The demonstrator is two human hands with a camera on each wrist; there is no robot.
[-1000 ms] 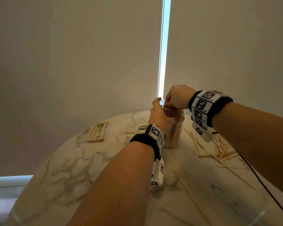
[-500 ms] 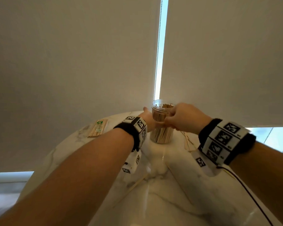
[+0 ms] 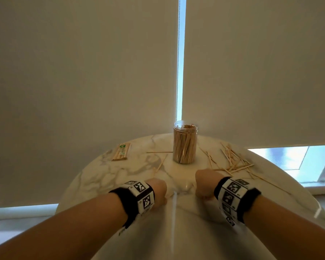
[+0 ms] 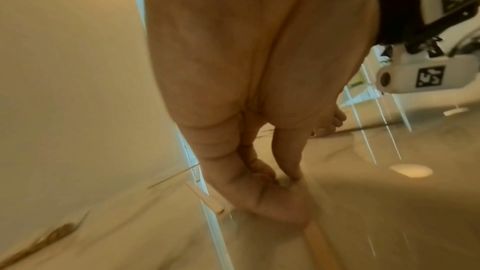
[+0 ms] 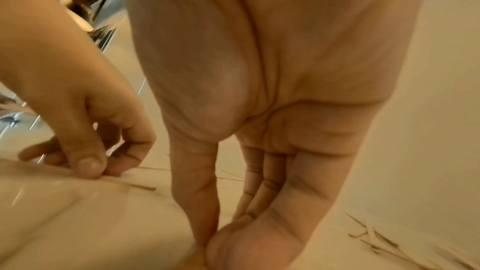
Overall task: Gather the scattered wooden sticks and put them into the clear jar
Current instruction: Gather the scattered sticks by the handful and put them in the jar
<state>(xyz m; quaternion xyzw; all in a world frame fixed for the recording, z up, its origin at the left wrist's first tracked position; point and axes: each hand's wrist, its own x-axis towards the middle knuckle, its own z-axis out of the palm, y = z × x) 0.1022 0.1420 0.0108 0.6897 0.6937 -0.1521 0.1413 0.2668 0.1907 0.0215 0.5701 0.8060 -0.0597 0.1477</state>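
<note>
The clear jar (image 3: 185, 142) stands upright at the far middle of the marble table (image 3: 101, 181), packed with wooden sticks and with no lid on. A heap of loose sticks (image 3: 233, 160) lies to its right, and a few sticks (image 3: 160, 164) lie to its left. Both hands are down on the table nearer to me than the jar. My left hand (image 3: 159, 192) curls its fingers, and its thumb (image 5: 88, 163) pinches a thin stick (image 5: 140, 186) against the surface. My right hand (image 3: 204, 184) presses thumb and forefinger tip to tip (image 5: 207, 237); nothing shows between them.
A wrapped packet of sticks (image 3: 121, 152) lies at the far left of the table. Roller blinds hang just behind the table, with a bright gap (image 3: 180, 59) between them. The round table edge curves away on both sides.
Both hands have let go of the jar and pulled back toward me, down onto the table. The jar now stands alone.
</note>
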